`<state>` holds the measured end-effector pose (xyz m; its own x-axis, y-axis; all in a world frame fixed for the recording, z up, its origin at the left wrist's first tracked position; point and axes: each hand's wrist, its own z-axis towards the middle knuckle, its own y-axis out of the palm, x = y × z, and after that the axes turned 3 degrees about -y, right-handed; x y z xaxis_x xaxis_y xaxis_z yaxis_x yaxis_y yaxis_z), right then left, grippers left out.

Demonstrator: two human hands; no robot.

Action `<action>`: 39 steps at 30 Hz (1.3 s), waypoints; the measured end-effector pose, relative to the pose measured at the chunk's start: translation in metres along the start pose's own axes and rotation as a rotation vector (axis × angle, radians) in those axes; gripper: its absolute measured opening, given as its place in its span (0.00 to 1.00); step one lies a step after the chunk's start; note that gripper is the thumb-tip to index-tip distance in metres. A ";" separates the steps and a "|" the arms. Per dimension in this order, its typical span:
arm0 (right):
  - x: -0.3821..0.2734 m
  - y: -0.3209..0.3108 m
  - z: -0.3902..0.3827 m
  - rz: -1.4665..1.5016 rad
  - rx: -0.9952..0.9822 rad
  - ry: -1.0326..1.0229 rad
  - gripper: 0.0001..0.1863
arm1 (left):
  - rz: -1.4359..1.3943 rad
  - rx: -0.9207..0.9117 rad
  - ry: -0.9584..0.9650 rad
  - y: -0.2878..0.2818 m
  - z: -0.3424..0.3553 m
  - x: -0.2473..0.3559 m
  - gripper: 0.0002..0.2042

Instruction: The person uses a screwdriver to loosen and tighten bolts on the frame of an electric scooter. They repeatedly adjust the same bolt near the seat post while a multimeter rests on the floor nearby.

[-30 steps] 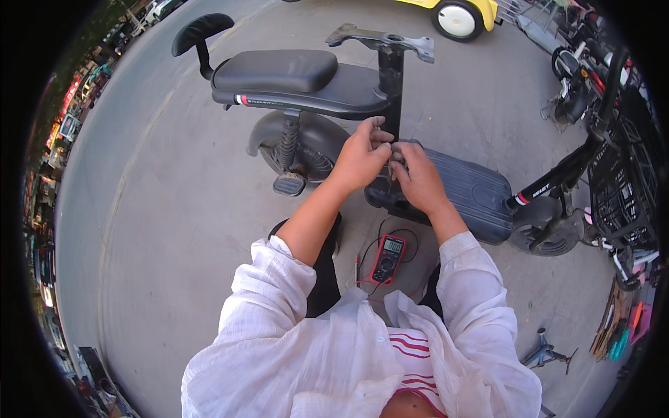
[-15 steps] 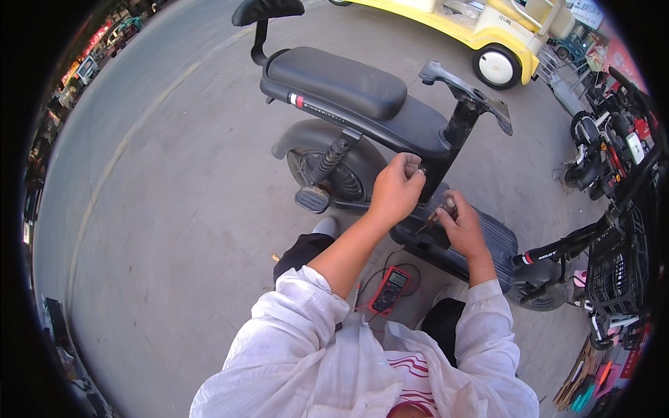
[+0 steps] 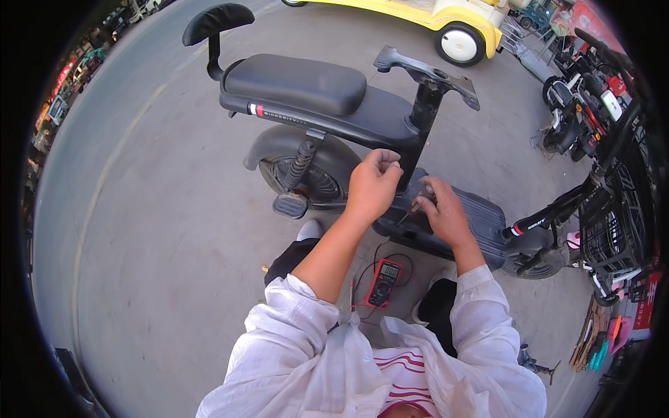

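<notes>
A black electric scooter [image 3: 390,115] with a padded seat stands before me. My left hand [image 3: 373,187] is closed in a pinch beside its seat post [image 3: 417,143]; whatever lies between the fingertips is too small to make out. Over the footboard [image 3: 481,216], my right hand [image 3: 446,212] grips a thin-shafted screwdriver [image 3: 411,210], its shaft slanting down to the left. Most of the handle is hidden by my fingers. Below, between my feet, a red multimeter [image 3: 384,283] lies on the ground with its display lit and its leads looped around it.
The scooter's rear wheel [image 3: 306,174] and pedal [image 3: 290,205] are left of my hands. At right stands a black wire basket [image 3: 613,237]. Farther off are a yellow vehicle [image 3: 425,8] and several parked two-wheelers [image 3: 578,104]. Cardboard [image 3: 589,334] lies at lower right.
My view has shifted, so the scooter appears farther left and slightly higher. Both hands stay close to the seat post and footboard, with the screwdriver still in my right hand.
</notes>
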<state>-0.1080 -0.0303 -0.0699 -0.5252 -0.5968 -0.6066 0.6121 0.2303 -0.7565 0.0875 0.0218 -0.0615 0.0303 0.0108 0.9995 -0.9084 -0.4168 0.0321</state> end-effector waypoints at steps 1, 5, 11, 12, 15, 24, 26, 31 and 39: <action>0.000 0.000 0.001 -0.019 -0.001 0.046 0.20 | 0.008 -0.006 0.000 0.002 -0.001 -0.002 0.13; -0.001 0.005 0.002 -0.049 0.021 0.108 0.19 | 0.145 -0.082 -0.027 0.003 -0.004 -0.007 0.13; 0.001 0.002 -0.001 0.273 -0.026 0.064 0.18 | 0.123 -0.069 -0.019 0.008 -0.001 -0.011 0.13; -0.001 -0.001 -0.001 0.321 -0.058 0.086 0.18 | 0.106 -0.049 -0.016 0.010 0.000 -0.013 0.13; 0.007 -0.001 0.001 0.127 -0.020 0.036 0.18 | 0.107 -0.042 -0.012 0.017 0.001 -0.014 0.12; 0.017 0.004 0.002 0.269 -0.036 -0.003 0.17 | 0.060 -0.077 -0.036 0.023 0.006 -0.005 0.14; 0.014 0.004 0.003 0.198 -0.036 -0.025 0.17 | -0.003 -0.053 -0.073 0.018 0.005 0.000 0.13; 0.017 -0.002 0.004 -0.095 -0.006 0.049 0.17 | -0.114 0.027 -0.122 0.011 0.008 0.013 0.12; 0.009 0.002 0.000 0.157 -0.054 -0.017 0.17 | -0.157 0.072 -0.104 0.002 0.010 0.012 0.12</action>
<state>-0.1116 -0.0356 -0.0768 -0.4149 -0.5633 -0.7145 0.6529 0.3627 -0.6650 0.0901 0.0116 -0.0490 0.2156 -0.0116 0.9764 -0.8573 -0.4810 0.1835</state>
